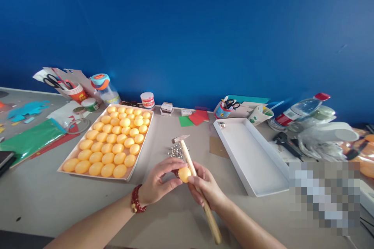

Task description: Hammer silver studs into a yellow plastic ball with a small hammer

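My left hand point(156, 182), with a dark red bead bracelet at its wrist, pinches an orange ping-pong ball point(184, 174) between thumb and fingers. Wrapped round the wooden handle of a hammer point(210, 221) is my right hand point(210, 190); its thumb also touches the ball's right side. The hammer's metal head points away from me, above a small pile of shiny metal bits point(175, 150) on the table. Something dark red shows at the ball's left edge, too small to make out. On the left stands a shallow box point(130, 175) with many orange balls point(108, 157) in rows.
A shallow white box point(257, 163) stands on the right, with a few metal bits in its far corner. Red paper point(198, 117) and green paper point(186, 121) lie near the wall. Bottles, pen cups and a green packet point(32, 140) line the sides.
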Motion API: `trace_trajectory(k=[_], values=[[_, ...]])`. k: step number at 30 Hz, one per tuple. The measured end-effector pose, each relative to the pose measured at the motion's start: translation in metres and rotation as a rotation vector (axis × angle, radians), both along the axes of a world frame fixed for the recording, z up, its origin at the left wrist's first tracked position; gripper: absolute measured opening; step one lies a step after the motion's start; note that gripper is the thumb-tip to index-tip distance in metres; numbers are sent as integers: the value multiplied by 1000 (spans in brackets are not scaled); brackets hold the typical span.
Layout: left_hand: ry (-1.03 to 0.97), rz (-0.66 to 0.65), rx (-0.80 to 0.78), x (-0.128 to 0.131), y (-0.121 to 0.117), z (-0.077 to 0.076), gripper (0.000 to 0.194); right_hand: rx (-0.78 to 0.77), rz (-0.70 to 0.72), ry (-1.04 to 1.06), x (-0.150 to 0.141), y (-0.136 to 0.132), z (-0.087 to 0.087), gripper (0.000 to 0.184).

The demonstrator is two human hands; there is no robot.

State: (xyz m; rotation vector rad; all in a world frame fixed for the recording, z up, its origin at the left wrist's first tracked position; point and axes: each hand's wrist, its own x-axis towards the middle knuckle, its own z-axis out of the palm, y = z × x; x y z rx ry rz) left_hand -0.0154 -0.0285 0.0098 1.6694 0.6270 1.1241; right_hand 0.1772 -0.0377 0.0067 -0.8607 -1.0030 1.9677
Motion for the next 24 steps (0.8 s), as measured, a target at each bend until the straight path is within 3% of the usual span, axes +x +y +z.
trace_trajectory(k=[8, 12, 24], values=[[-243, -250, -295, 0, 5, 5, 25, -56, 100, 75, 3, 1, -2, 42], [-348, -331, -370, 4, 4, 7, 22, -67, 162, 125, 4, 3, -4, 43], [-405, -226, -416, 9, 0, -12, 21, -138, 171, 195, 0, 3, -5, 41]])
